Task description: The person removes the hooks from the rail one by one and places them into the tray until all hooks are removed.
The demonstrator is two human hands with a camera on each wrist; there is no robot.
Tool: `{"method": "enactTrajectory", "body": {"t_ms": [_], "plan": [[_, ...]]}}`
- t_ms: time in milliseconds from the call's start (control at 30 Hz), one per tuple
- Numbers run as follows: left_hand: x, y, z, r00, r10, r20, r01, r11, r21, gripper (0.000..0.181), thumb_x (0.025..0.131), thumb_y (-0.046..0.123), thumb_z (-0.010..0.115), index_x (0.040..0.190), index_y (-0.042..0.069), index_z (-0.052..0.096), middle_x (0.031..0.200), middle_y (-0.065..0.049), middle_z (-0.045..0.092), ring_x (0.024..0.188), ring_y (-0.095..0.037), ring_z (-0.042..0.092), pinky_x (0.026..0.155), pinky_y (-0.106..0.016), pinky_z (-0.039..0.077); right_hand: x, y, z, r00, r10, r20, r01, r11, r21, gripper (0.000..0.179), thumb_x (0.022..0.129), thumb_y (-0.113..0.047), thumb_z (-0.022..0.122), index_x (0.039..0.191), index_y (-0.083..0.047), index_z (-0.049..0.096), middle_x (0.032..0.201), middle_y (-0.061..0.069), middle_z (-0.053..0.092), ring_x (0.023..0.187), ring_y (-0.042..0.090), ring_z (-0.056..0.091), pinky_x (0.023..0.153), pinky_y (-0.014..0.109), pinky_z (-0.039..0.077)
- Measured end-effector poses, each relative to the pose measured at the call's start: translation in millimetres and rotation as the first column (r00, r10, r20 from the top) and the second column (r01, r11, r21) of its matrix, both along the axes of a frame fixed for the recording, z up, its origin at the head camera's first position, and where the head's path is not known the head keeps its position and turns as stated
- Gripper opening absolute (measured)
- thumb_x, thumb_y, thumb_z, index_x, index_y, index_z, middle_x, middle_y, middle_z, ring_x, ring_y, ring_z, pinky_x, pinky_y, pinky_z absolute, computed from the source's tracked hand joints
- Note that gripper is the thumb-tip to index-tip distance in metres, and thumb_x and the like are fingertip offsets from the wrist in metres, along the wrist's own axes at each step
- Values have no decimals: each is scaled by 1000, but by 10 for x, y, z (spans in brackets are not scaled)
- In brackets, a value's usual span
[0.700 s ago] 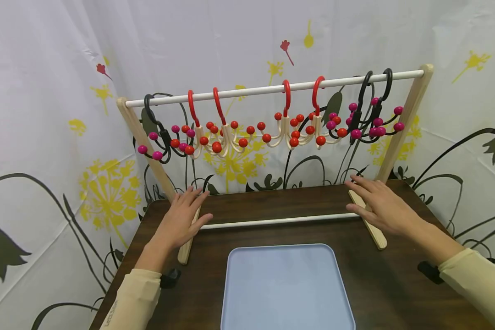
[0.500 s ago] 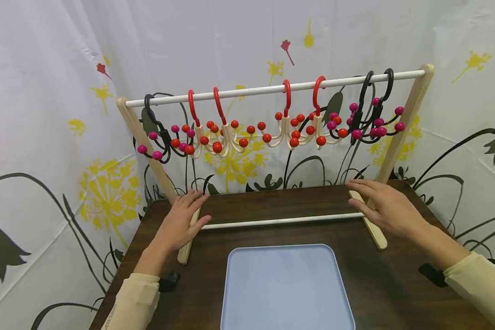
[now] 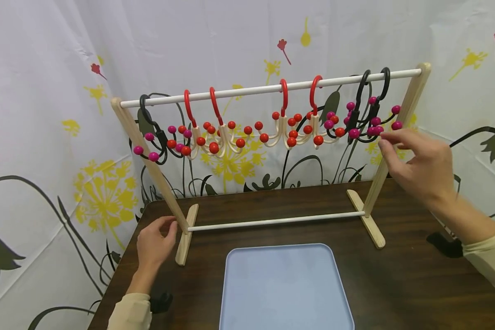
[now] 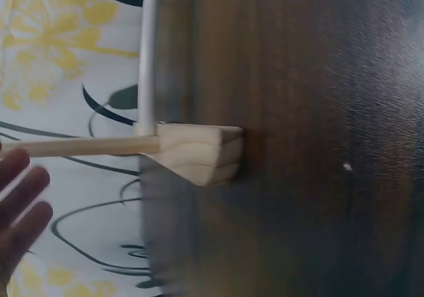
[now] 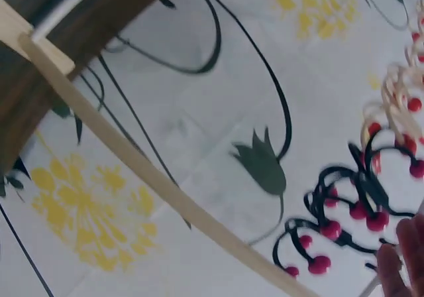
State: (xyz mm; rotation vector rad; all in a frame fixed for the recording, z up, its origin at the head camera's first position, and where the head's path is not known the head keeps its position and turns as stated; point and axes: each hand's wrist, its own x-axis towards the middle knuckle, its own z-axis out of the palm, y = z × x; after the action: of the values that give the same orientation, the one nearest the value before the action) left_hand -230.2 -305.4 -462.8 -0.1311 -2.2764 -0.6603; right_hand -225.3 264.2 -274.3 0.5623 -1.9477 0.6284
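Note:
A wooden rack with a white top bar (image 3: 251, 90) carries several hooked hangers. Some have red hooks, cream arms and red balls, like the red-hooked hanger (image 3: 283, 117); others are black with magenta balls. My left hand (image 3: 153, 245) is beside the rack's left post (image 3: 165, 195), its fingers bent near the lower end; contact cannot be told. In the left wrist view, the left fingers (image 4: 30, 221) look loosely extended by the post. My right hand (image 3: 425, 167) is raised before the right post, fingertips near the black hanger (image 3: 373, 114), holding nothing.
A pale blue tray (image 3: 286, 288) lies on the dark wooden table (image 3: 400, 284) in front of the rack. The rack's wooden feet (image 3: 365, 220) and lower white bar (image 3: 276, 222) stand behind it. A flower-printed curtain (image 3: 239, 41) hangs behind.
My right hand has risen and moved right, toward the black hangers. My left hand has drawn down and left to the outside of the left post, its fingers now more bent.

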Motion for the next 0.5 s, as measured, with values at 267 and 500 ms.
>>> {"method": "enactTrajectory", "body": {"t_ms": [267,500], "plan": [[-107,-31,-123,977,148,150,-166,979,117,34,88,26,71,116,7,69,96,-9,74,80,-28,70,73,-53,47,-228,131,295,960,-102,262,134,985,-107,33,91,-22,66,114,0,71,102,18,72,78,-22,49,67,2,38],[-252,51,-160,962,129,241,-174,968,179,45,89,30,71,128,10,63,106,-13,72,89,-30,71,78,-54,48,-444,176,500,855,-176,488,221,975,-36,47,93,-35,62,128,-4,64,114,17,69,88,0,64,64,9,36]]}}
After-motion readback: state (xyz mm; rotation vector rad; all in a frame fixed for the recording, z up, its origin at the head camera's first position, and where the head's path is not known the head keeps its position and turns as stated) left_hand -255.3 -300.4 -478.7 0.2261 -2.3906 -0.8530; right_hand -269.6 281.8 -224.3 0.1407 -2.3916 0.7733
